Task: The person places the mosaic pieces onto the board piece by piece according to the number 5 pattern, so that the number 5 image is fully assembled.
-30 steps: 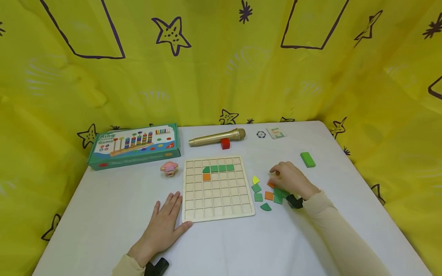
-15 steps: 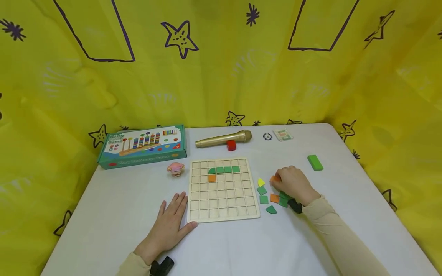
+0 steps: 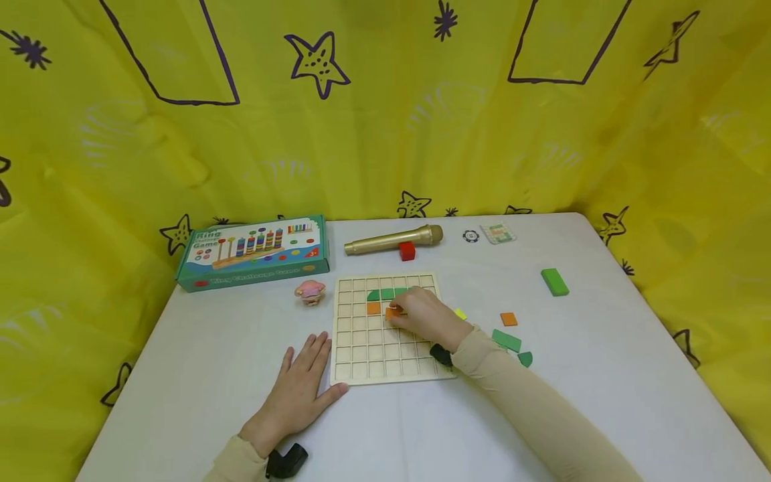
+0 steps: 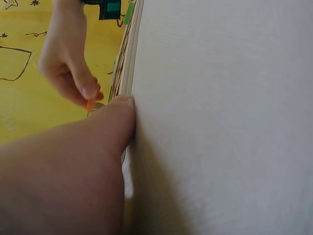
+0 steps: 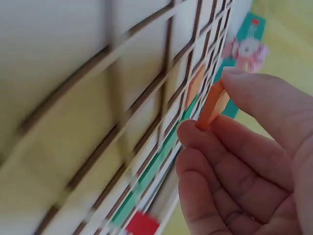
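Thumb and index finger of my right hand pinch an orange square tile, close over the grid. Beneath it lies the pale wooden grid board. One orange tile sits in a cell just left of the held one. A row of green pieces fills cells above it, its right part hidden by the right hand. My left hand rests flat on the table with fingers spread, its fingertips and thumb at the board's left edge and lower left corner.
Right of the board lie an orange tile, green tiles, a green rounded piece and a yellow piece, partly behind the right arm. Behind stand a game box, pink figurine, gold microphone, red cube and green block.
My right hand has picked an orange tile from the loose pieces and carried it left over the board. The left hand stays at the board's edge. The head view has shifted slightly.
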The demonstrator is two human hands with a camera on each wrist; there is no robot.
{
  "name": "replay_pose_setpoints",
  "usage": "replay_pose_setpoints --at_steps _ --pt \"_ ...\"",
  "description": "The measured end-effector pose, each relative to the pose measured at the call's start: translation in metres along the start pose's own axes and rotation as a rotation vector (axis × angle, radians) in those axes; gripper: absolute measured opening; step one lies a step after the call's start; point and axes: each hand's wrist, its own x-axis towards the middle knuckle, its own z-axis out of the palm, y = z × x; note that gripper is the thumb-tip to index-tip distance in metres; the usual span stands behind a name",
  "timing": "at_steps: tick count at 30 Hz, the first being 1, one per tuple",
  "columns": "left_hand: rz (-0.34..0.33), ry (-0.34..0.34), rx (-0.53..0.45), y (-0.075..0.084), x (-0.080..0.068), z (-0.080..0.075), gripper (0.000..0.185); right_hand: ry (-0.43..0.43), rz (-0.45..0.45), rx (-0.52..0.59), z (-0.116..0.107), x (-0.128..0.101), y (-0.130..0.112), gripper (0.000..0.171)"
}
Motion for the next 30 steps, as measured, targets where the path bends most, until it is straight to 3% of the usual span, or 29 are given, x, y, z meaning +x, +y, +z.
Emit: replay_pose_setpoints --at_steps 7,23,30 --pt "0.002 -0.025 0.006 0.0 0.001 0.001 0.084 -0.032 -0.108 -0.103 0.011 0.02 -0.019 0.014" --pt "-0.011 -0.042 0.029 -0.001 0.002 0.0 0.086 0.028 -0.088 -0.187 0.031 0.02 -0.023 0.01" --pt "-0.019 -0.042 0.032 0.0 0.002 0.001 0.087 0.011 -0.025 -0.023 0.006 0.003 -0.015 0.006"
